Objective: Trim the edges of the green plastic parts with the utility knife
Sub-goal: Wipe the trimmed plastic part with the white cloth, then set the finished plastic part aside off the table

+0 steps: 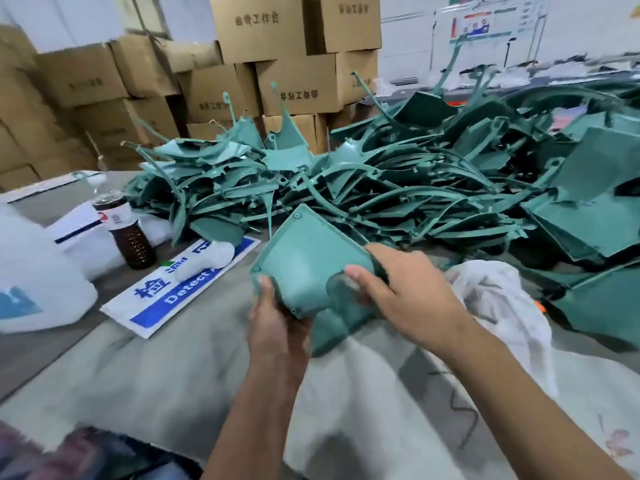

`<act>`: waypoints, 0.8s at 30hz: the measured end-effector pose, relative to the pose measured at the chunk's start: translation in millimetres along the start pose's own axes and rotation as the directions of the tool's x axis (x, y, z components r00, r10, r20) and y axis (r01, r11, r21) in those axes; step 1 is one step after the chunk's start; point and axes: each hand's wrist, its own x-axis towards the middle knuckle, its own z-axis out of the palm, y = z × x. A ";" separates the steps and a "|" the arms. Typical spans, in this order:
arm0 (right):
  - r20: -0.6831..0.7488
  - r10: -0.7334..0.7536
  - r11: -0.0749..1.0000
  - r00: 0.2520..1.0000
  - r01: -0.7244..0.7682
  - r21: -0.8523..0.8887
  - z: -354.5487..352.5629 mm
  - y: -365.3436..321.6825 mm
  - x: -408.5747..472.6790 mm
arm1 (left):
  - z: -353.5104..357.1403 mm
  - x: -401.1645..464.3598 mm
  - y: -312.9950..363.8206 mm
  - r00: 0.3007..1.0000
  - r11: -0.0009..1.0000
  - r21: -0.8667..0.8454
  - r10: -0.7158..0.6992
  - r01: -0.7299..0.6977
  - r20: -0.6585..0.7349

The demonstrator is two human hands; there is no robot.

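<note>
Green plastic part [304, 261]: long axis 11-to-5 o'clock, pointed corner toward 11. Left hand [277, 323] grips its 7 o'clock edge; right hand [405, 285] pinches the 3 o'clock side.

The white jug [38, 271] is cut off at the left edge. The right hand [401, 289] hides part of the green part [304, 268]. No knife can be made out.

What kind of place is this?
Probably a factory workroom or warehouse: stacked cardboard boxes, a big pile of green plastic parts on the table, and a "Detect" sign.
</note>
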 end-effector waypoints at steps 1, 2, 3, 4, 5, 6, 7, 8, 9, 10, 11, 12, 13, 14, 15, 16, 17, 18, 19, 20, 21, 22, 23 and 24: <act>0.020 -0.023 0.998 1.000 0.022 0.057 2.6 -13.8 1.1 | -5.3 -6.7 12.0 1.000 1.000 -0.009 0.016 -0.016 -0.007; 0.040 -0.062 0.995 0.997 0.058 0.084 6.5 -30.9 -0.2 | -16.3 -14.1 25.8 0.997 0.998 0.006 0.066 -0.066 -0.028; 0.061 -0.108 0.990 0.992 0.102 0.097 9.4 -47.7 -4.3 | -29.5 -19.1 37.1 0.989 0.989 0.066 0.136 -0.132 -0.065; 0.080 -0.154 0.982 0.985 0.143 0.126 16.0 -63.9 -10.3 | -45.9 -25.5 49.4 0.969 0.969 0.157 0.211 -0.191 -0.126; 0.089 -0.185 0.976 0.979 0.173 0.135 22.4 -80.9 -18.3 | -61.6 -32.9 60.6 0.949 0.952 0.223 0.254 -0.211 -0.185; 0.110 -0.215 0.972 0.970 0.202 0.124 28.3 -95.5 -26.5 | -76.3 -41.1 69.8 0.944 0.953 0.229 0.248 -0.197 -0.219; 0.163 -0.251 0.964 0.954 0.230 0.136 38.8 -112.7 -36.1 | -97.1 -50.1 80.4 0.943 0.962 0.213 0.223 -0.172 -0.245; 0.214 -0.278 0.955 0.936 0.246 0.167 49.4 -128.6 -45.0 | -117.2 -58.0 88.8 0.952 0.970 0.202 0.181 -0.132 -0.245; 0.278 -0.295 0.952 0.914 0.256 0.168 61.7 -142.3 -55.2 | -139.7 -65.2 96.3 0.967 0.977 0.196 0.126 -0.082 -0.224; 0.344 -0.321 0.947 0.883 0.295 0.128 73.7 -154.3 -64.6 | -161.3 -74.3 102.7 0.976 0.981 0.192 0.068 -0.028 -0.205; 0.373 -0.338 0.940 0.864 0.329 0.089 82.4 -165.0 -72.5 | -180.6 -81.6 105.4 0.980 0.983 0.183 0.003 0.034 -0.199; 0.408 -0.345 0.933 0.845 0.356 0.052 92.5 -177.9 -80.1 | -204.9 -89.9 108.0 0.976 0.984 0.157 -0.051 0.086 -0.214; 0.469 -0.318 0.934 0.824 0.356 0.007 103.2 -187.6 -87.1 | -227.8 -98.7 108.5 0.969 0.984 0.130 -0.093 0.126 -0.230; 0.546 -0.245 0.952 0.801 0.306 -0.021 115.0 -196.6 -93.5 | -251.6 -109.7 108.3 0.964 0.984 0.102 -0.122 0.149 -0.235; 0.567 -0.254 0.945 0.784 0.326 -0.028 129.5 -202.4 -100.9 | -277.3 -121.9 106.3 0.959 0.983 0.087 -0.136 0.162 -0.250; 0.601 -0.270 0.929 0.752 0.367 -0.042 145.9 -204.1 -108.8 | -302.7 -133.3 102.8 0.951 0.981 0.079 -0.151 0.178 -0.270; 0.653 -0.282 0.914 0.703 0.403 -0.039 165.1 -210.2 -117.5 | -332.3 -145.5 99.5 0.934 0.979 0.072 -0.157 0.190 -0.322; 0.704 -0.284 0.911 0.651 0.413 -0.015 185.8 -215.8 -126.6 | -358.3 -158.5 97.1 0.908 0.978 0.064 -0.159 0.198 -0.387; 0.755 -0.280 0.907 0.593 0.420 0.006 206.2 -222.0 -137.1 | -384.1 -173.6 95.9 0.873 0.976 0.073 -0.150 0.207 -0.463; 0.801 -0.263 0.922 0.537 0.383 0.046 228.2 -226.1 -148.1 | -410.7 -189.0 95.0 0.842 0.975 0.070 -0.143 0.210 -0.520; 0.851 -0.234 0.943 0.470 0.323 0.081 250.9 -226.2 -157.5 | -433.4 -203.9 93.6 0.797 0.975 0.049 -0.149 0.218 -0.585; 0.901 -0.209 0.958 0.382 0.267 0.109 274.0 -227.6 -170.8 | -458.4 -221.6 93.7 0.724 0.980 -0.037 -0.172 0.198 -0.668; 0.933 -0.184 0.970 0.309 0.212 0.121 294.2 -228.0 -185.3 | -480.8 -239.4 94.3 0.640 0.980 -0.117 -0.194 0.161 -0.744; 0.954 -0.161 0.980 0.255 0.158 0.123 314.8 -228.1 -199.6 | -502.6 -256.2 95.5 0.553 0.980 -0.162 -0.199 0.116 -0.809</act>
